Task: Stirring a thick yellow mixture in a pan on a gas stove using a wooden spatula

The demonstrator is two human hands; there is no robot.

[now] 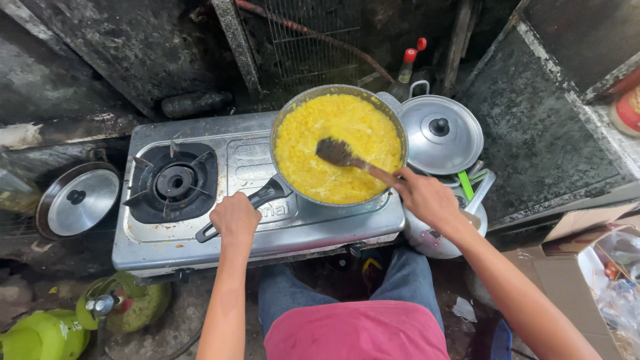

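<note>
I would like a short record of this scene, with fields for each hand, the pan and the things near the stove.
left hand: grips the black pan handle
right hand: holds a wooden spatula, its blade in the food
pan: on the right burner, full of yellow mash
stove: steel, left burner bare
near: lidded pot to the right, lid to the left, green gas cylinder below

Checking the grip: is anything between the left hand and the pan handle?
Nothing visible. The left hand is closed directly on the black pan handle, and the right hand holds the spatula in the yellow food.
</note>
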